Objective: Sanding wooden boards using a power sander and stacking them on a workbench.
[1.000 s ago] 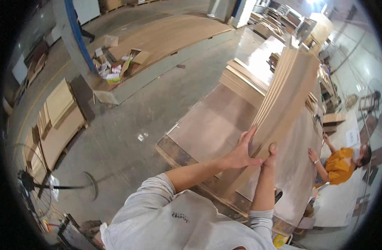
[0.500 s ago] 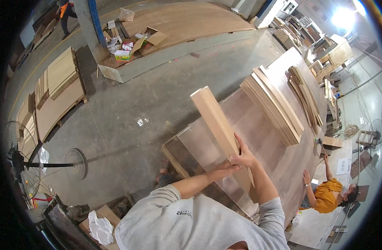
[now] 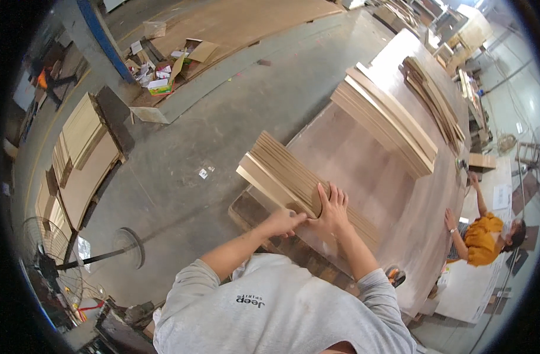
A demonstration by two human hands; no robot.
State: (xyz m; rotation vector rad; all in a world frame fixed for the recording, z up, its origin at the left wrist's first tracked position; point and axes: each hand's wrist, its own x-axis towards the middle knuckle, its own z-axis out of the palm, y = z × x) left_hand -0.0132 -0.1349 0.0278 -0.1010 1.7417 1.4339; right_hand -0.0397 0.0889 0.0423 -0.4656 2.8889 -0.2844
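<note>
The left hand (image 3: pixel 286 223), its fingers curled, lies against the near side of a stack of long, narrow, light-brown wooden boards (image 3: pixel 290 176); whether it grips a board cannot be told. The right hand (image 3: pixel 333 213) rests on the stack with fingers spread. The stack lies at the near edge of a broad, brown-topped table (image 3: pixel 355 153). Beyond, apart from it, lies a second pile of pale boards (image 3: pixel 385 121); farther right, a bundle of darker wooden strips (image 3: pixel 430 97). A co-worker in an orange top (image 3: pixel 485 239) is at the table's right side.
</note>
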